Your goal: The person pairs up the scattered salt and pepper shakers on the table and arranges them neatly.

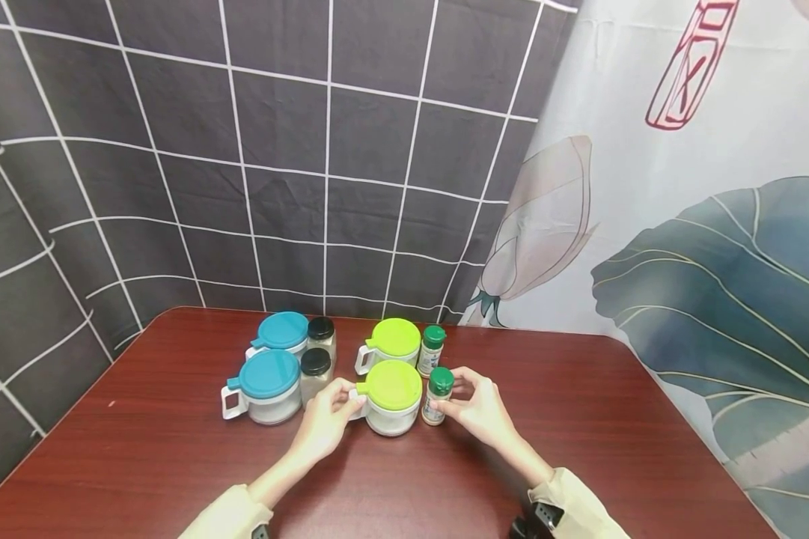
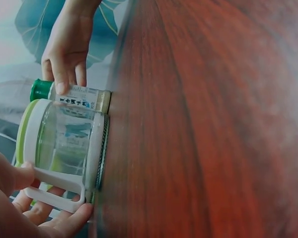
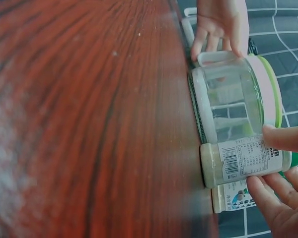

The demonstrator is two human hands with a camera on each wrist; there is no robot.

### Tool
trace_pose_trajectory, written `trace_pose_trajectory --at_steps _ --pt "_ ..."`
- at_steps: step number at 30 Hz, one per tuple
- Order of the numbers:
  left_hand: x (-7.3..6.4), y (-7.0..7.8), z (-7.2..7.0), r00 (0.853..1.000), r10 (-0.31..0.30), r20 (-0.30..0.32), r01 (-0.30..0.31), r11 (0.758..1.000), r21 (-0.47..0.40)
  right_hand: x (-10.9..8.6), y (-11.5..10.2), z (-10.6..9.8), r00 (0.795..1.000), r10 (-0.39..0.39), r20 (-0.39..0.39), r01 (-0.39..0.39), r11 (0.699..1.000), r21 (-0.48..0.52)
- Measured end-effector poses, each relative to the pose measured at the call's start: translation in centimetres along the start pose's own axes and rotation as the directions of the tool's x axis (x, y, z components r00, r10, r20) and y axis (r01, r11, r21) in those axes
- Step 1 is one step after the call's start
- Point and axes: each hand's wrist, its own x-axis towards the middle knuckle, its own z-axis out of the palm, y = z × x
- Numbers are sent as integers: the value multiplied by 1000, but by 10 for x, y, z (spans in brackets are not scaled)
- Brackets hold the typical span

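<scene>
A glass seasoning jar with a lime-green lid point(image 1: 394, 385) stands at the front of the table. My left hand point(image 1: 325, 421) holds its white handle point(image 2: 59, 191) between thumb and fingers. Right beside the jar is a small spice bottle with a green cap point(image 1: 441, 382), its label and barcode point(image 3: 243, 161) facing the right wrist camera. Thumb on one side and fingers on the other, my right hand point(image 1: 483, 410) pinches this bottle. Both the jar and the bottle are upright, their bases at the tabletop.
Behind them stand a second lime-lidded jar point(image 1: 395, 337) and another green-capped bottle point(image 1: 432, 348). To the left are two blue-lidded jars point(image 1: 268, 374) with two black-capped shakers point(image 1: 316, 363) alongside. A dark checked curtain point(image 1: 276, 150) hangs behind the reddish-brown table point(image 1: 141, 419).
</scene>
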Motion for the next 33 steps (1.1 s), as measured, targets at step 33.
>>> trace_pose_trajectory --at_steps 33 --pt "-14 18 -34 997 42 65 -51 989 139 -4 -3 -7 998 17 53 -18 1000 15"
